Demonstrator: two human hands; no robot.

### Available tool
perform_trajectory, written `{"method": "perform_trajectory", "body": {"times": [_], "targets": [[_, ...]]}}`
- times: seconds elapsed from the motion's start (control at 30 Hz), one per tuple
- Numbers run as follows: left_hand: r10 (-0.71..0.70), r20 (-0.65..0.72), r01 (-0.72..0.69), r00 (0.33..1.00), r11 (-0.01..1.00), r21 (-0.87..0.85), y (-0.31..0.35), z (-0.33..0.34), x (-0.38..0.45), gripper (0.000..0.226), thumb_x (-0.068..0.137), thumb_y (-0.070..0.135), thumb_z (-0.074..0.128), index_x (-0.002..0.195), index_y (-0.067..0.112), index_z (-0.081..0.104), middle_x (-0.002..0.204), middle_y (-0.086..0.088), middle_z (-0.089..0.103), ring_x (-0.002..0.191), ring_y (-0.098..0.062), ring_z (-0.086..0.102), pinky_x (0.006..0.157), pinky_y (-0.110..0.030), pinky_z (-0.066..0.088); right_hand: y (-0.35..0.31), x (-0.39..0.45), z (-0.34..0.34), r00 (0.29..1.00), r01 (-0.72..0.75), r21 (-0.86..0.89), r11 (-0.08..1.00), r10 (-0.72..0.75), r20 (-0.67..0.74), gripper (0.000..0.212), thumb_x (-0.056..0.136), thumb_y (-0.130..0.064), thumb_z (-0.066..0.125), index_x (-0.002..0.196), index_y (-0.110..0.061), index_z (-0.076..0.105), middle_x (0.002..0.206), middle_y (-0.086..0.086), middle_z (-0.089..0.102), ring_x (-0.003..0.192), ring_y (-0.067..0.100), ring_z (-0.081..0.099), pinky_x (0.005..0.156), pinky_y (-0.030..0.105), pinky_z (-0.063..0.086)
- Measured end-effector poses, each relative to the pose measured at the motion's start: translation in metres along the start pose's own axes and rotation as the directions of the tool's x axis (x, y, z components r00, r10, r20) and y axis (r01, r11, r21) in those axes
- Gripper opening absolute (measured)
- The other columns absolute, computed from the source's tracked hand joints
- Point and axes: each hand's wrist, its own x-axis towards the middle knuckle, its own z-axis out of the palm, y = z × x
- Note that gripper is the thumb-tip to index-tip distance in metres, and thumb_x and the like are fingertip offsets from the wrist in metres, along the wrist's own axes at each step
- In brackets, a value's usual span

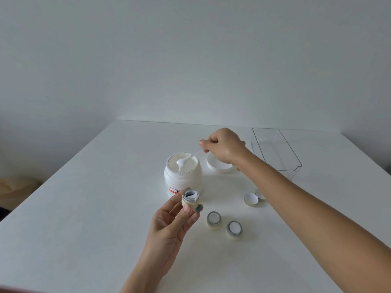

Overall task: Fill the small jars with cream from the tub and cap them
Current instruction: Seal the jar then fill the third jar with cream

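Note:
A white cream tub (pixel 183 176) stands open at the table's middle. My right hand (pixel 224 148) pinches a thin clear spatula (pixel 195 153) whose tip carries a blob of cream just over the tub's mouth. In front of the tub my left hand (pixel 172 220) holds up a small pale-yellow jar (pixel 189 198), tilted, with some cream at its rim. Two more small jars (pixel 214 220) (pixel 234 229) stand uncapped on the table to the right of that hand. Two small caps (pixel 251 199) (pixel 260 194) lie further right, one partly behind my right forearm.
The tub's white lid (pixel 218 166) lies upside down behind and right of the tub, partly under my right hand. A clear plastic tray (pixel 275 149) sits at the back right. The white table (pixel 95 197) ends at the wall.

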Motion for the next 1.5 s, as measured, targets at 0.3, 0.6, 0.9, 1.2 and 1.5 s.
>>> {"method": "perform_trajectory", "body": {"times": [0.3,0.6,0.9,1.2,1.5], "targets": [[0.05,-0.006,-0.05,0.999,0.999,-0.011,0.001,0.0,-0.001,0.026,0.086,0.003,0.061,0.103,0.013,0.077,0.097,-0.008,0.075,0.088,-0.022,0.074,0.076,-0.024,0.058,0.019,-0.027,-0.017,0.978,-0.142,0.359,0.922,0.075,0.193,0.029,0.089,-0.035,0.064,0.067,-0.018,0.067,0.087,-0.01,0.066,0.09,0.006,0.052,0.087,0.027,0.033],[0.039,0.014,-0.039,0.999,0.999,0.009,0.002,0.0,-0.001,0.027,0.081,0.009,0.063,0.104,0.014,0.077,0.097,-0.008,0.076,0.09,-0.022,0.074,0.075,-0.024,0.058,0.027,-0.054,-0.005,0.973,-0.079,0.207,0.975,0.03,0.229,0.036,0.09,-0.037,0.063,0.059,-0.02,0.063,0.061,-0.003,0.041,0.061,0.012,0.04,0.058,0.023,0.031],[0.034,0.001,-0.034,0.999,0.999,0.003,0.003,0.001,-0.002,0.021,0.084,0.005,0.066,0.1,0.013,0.078,0.097,-0.01,0.076,0.089,-0.023,0.075,0.074,-0.024,0.059,0.029,-0.061,-0.006,0.993,0.102,0.215,0.971,-0.088,-0.075,0.036,0.09,-0.031,0.063,0.055,-0.026,0.058,0.048,-0.015,0.049,0.06,0.008,0.052,0.062,0.022,0.04],[-0.003,0.014,0.003,1.0,1.0,-0.028,0.004,0.002,0.0,0.06,0.051,0.034,0.096,0.097,0.002,0.076,0.097,-0.015,0.071,0.086,-0.024,0.074,0.073,-0.025,0.06,0.037,-0.092,0.012,0.516,0.642,-0.351,0.682,-0.723,-0.46,0.025,0.089,-0.029,0.063,0.073,-0.011,0.069,0.073,-0.003,0.05,0.074,0.008,0.037,0.075,0.023,0.029],[-0.032,-0.027,0.029,0.999,0.994,-0.103,0.004,0.001,0.0,0.036,0.068,0.022,0.083,0.096,0.0,0.075,0.096,-0.019,0.069,0.085,-0.024,0.075,0.071,-0.025,0.06,0.052,-0.106,0.015,0.29,0.695,-0.555,0.457,-0.884,-0.366,0.015,0.091,-0.026,0.066,0.081,-0.014,0.066,0.078,-0.006,0.044,0.071,0.017,0.044,0.073,0.032,0.028]]}}
